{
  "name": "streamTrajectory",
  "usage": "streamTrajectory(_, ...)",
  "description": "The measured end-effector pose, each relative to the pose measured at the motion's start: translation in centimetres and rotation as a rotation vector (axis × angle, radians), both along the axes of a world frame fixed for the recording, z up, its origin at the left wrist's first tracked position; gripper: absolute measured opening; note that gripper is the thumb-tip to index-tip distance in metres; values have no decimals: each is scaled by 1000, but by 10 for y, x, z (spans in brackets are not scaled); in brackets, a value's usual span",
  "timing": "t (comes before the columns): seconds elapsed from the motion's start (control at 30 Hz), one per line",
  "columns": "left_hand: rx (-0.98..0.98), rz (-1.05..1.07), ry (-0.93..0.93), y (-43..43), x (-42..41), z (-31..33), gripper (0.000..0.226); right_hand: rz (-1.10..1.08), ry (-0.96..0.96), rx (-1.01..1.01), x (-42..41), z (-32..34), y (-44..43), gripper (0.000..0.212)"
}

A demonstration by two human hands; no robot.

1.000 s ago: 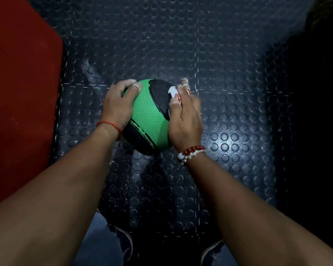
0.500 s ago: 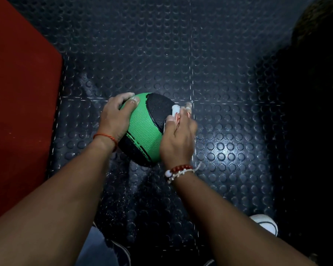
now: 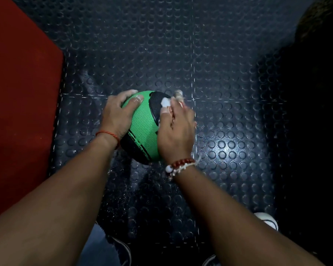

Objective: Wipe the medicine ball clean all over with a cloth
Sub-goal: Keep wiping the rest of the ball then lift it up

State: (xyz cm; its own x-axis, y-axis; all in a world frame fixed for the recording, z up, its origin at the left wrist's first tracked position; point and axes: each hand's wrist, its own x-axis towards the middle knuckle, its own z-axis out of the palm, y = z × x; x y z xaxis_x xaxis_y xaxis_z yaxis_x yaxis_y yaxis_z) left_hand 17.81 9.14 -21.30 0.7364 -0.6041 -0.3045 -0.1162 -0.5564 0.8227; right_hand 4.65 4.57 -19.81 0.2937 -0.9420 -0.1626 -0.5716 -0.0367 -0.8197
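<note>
from the head view, looking straight down: shows a green and black medicine ball just below the middle of the frame, over a dark studded rubber floor; cannot tell whether resting on that floor or held just above it.

finds the left hand clasped over the ball's upper left side, fingers curved round the far edge, thumb laid flat across the green panel, palm against the surface. shows a thin red thread round that wrist.

finds the right hand on the ball's right side, fingers bent and bunched round a small white cloth, pressing it onto the black panel near the top. shows only a small wad of the cloth between thumb and forefinger, the rest hidden under the hand. blurs the far fingertips slightly. shows a bracelet of red and white beads round that wrist.

has both bare forearms running up from the lower corners to the ball.

takes in a red mat along the left edge, butting against the dark floor, near the ball but not touching it. catches a white shoe at lower right and a dark shoe at the bottom edge.
</note>
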Motion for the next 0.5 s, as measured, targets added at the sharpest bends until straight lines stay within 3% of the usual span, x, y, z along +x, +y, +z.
streamTrajectory(0.1,2,-31,-16,2,-3,3,33,211,136,-94,10,7,-28,41)
streamTrajectory(0.27,-10,-49,-15,7,-6,7,35,448,294,224,11,-7,-89,36)
streamTrajectory(0.37,2,-72,-34,8,-7,8,35,276,263,397,-4,-23,-83,41)
streamTrajectory(0.5,5,-98,-32,5,-4,6,35,64,61,266,-6,-10,-43,47)
